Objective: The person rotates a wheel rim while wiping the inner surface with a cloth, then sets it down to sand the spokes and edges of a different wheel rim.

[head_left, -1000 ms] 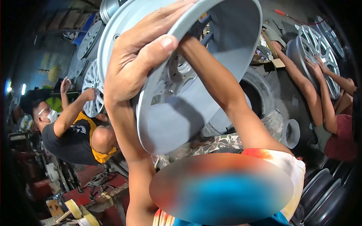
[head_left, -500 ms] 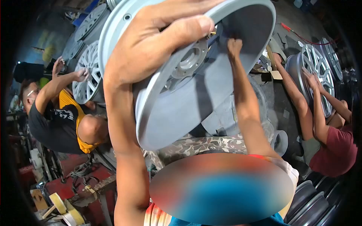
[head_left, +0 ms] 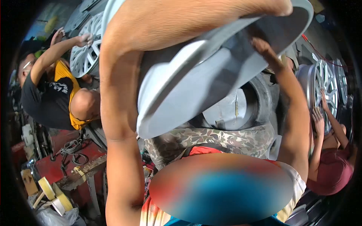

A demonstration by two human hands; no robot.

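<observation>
A grey car wheel rim (head_left: 181, 107) is held up tilted in front of me, its smooth inner barrel facing me. My left hand (head_left: 203, 19) reaches over the top of it and grips its edge, fingers mostly out of sight and the thumb at upper right. Inside the barrel, near its right wall, is my right hand (head_left: 263, 47), with fingers curled and slightly blurred. Whatever lies between those fingers and the metal cannot be made out. Below the rim, a black tyre (head_left: 265, 101) surrounds a pale round surface (head_left: 226, 110).
At left, a co-worker in a black shirt (head_left: 45, 96) handles a spoked rim (head_left: 81, 62). At right, a person in a maroon top (head_left: 335, 171) touches another spoked rim (head_left: 324, 81). A red bench (head_left: 62, 169) carries cables; yellow-and-white rolls (head_left: 52, 192) are at lower left.
The rim has tipped and shifted right, hiding its hub. My left hand has come further over it. My right hand has moved right along the inner wall.
</observation>
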